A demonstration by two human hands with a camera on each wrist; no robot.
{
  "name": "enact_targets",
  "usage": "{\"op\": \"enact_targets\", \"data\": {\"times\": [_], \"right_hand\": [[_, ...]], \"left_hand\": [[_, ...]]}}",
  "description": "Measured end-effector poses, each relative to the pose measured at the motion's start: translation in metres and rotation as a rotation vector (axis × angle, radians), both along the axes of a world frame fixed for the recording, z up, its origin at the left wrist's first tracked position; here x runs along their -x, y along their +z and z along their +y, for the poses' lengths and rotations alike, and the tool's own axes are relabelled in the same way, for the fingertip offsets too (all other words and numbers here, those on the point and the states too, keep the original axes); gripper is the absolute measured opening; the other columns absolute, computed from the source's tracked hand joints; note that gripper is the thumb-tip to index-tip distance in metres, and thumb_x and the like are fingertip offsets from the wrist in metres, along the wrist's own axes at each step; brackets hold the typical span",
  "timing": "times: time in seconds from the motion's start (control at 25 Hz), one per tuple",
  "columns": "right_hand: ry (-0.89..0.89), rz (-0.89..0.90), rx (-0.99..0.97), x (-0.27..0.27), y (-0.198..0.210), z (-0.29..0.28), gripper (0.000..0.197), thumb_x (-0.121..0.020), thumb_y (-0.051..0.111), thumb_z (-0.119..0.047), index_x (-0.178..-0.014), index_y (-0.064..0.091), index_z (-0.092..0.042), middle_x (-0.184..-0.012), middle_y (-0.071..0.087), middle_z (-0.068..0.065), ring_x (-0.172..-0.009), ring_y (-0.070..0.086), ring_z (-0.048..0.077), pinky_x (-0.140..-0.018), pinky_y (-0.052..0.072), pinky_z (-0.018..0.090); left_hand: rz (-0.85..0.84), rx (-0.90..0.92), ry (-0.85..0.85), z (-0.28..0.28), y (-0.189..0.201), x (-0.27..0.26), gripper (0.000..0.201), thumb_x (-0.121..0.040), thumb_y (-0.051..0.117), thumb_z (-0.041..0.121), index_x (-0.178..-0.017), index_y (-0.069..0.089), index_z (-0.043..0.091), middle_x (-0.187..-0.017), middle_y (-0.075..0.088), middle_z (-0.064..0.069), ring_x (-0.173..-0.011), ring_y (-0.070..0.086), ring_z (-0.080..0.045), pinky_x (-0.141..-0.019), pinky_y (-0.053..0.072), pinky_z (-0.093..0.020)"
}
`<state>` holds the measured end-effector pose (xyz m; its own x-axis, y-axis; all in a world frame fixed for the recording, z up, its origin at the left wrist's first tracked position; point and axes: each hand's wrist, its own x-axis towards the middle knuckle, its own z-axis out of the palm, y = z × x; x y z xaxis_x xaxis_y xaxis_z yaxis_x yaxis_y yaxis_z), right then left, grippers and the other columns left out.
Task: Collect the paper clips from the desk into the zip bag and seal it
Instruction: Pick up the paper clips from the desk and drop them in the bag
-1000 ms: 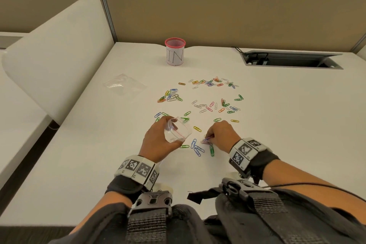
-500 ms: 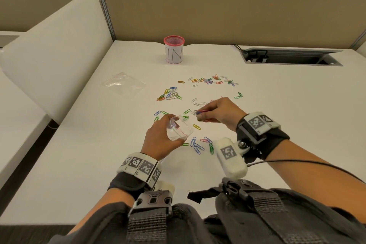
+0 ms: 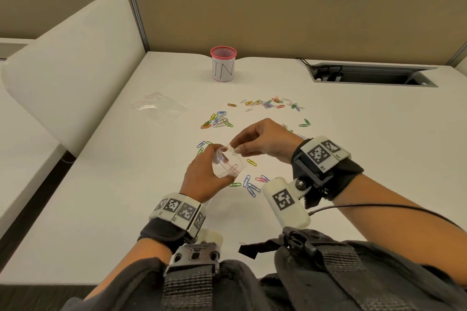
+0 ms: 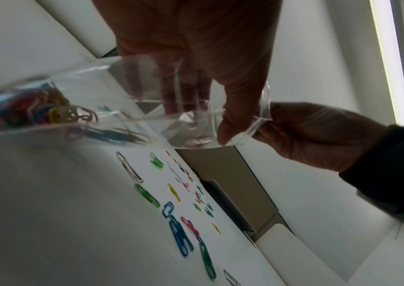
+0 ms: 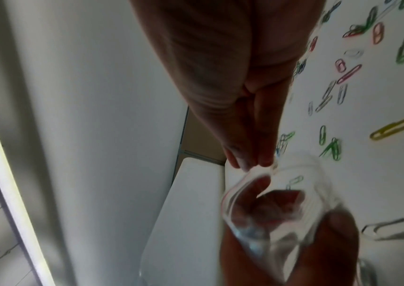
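White worktop point(image 3: 353, 159), tan partition behind. Nearest, left hand point(image 3: 202, 179) with its grip curled round the open zip bag point(image 3: 228, 164), raised off the surface, clips inside. Right hand point(image 3: 265, 142) pinches the bag's rim. Loose paper clips point(image 3: 252, 185) scattered beyond, then spare bag point(image 3: 159, 107), red-rimmed cup point(image 3: 223, 64) farthest.

Paper clips point(image 3: 219, 121) come in blue, green, yellow, red, pink and silver on the white counter point(image 3: 353, 146). The zip bag point(image 3: 228, 163) is clear with a red line. The mesh cup point(image 3: 223, 64) has a pink rim.
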<state>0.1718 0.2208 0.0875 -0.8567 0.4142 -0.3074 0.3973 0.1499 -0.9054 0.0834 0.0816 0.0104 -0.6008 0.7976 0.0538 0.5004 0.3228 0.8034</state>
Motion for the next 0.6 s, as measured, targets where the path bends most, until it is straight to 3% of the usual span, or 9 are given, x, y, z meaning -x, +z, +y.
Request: {"op": "enact_targets", "data": {"times": [0.08, 0.16, 0.24, 0.36, 0.48, 0.6], "right_hand": [[-0.123, 0.029, -0.004, -0.007, -0.008, 0.014, 0.014, -0.077, 0.067, 0.009, -0.09, 0.068, 0.004, -0.074, 0.065, 0.006, -0.069, 0.062, 0.014, -0.061, 0.056, 0.009], [-0.207, -0.014, -0.03, -0.019, -0.026, 0.028, 0.014, -0.077, 0.066, 0.011, -0.089, 0.067, 0.006, -0.073, 0.064, 0.007, -0.07, 0.063, 0.018, -0.06, 0.056, 0.01], [-0.234, -0.14, -0.122, -0.035, -0.048, 0.04, 0.017, -0.076, 0.068, 0.007, -0.094, 0.067, 0.006, -0.074, 0.064, 0.008, -0.072, 0.064, 0.022, -0.062, 0.056, 0.014], [-0.168, -0.392, -0.327, -0.054, -0.07, 0.049, 0.015, -0.075, 0.076, -0.012, -0.085, 0.066, -0.008, -0.071, 0.063, 0.003, -0.059, 0.06, 0.013, -0.058, 0.052, 0.017], [-0.159, -0.505, -0.41, -0.068, -0.077, 0.058, 0.029, -0.069, 0.08, -0.025, -0.082, 0.059, -0.011, -0.074, 0.06, 0.003, -0.059, 0.058, 0.015, -0.057, 0.049, 0.02], [-0.124, -0.602, -0.405, -0.077, -0.074, 0.061, 0.047, -0.062, 0.083, -0.036, -0.09, 0.052, -0.014, -0.079, 0.056, 0.0, -0.07, 0.061, 0.022, -0.07, 0.055, 0.029]], "left_hand": [[-0.008, -0.019, 0.022, -0.003, 0.0, 0.002, 0.063, -0.057, 0.064, 0.038, -0.115, 0.047, 0.02, -0.111, 0.064, -0.003, -0.104, 0.057, -0.021, -0.094, 0.045, -0.039], [-0.019, -0.032, 0.034, -0.006, 0.001, 0.003, 0.061, -0.058, 0.065, 0.038, -0.114, 0.048, 0.019, -0.111, 0.064, -0.003, -0.104, 0.057, -0.02, -0.094, 0.043, -0.036], [-0.022, -0.042, 0.039, -0.008, 0.001, 0.004, 0.059, -0.062, 0.071, 0.032, -0.114, 0.048, 0.018, -0.11, 0.065, -0.004, -0.104, 0.057, -0.021, -0.093, 0.042, -0.033], [-0.016, -0.049, 0.052, -0.012, 0.0, 0.004, 0.054, -0.068, 0.075, 0.02, -0.114, 0.048, 0.017, -0.108, 0.065, -0.004, -0.105, 0.057, -0.021, -0.092, 0.041, -0.031], [-0.017, -0.055, 0.063, -0.015, -0.001, 0.003, 0.052, -0.068, 0.075, 0.018, -0.113, 0.048, 0.017, -0.105, 0.065, -0.002, -0.104, 0.056, -0.019, -0.091, 0.039, -0.029], [-0.009, -0.063, 0.065, -0.019, -0.002, 0.002, 0.052, -0.068, 0.075, 0.02, -0.113, 0.048, 0.018, -0.106, 0.065, -0.003, -0.105, 0.056, -0.019, -0.09, 0.038, -0.027]]}}
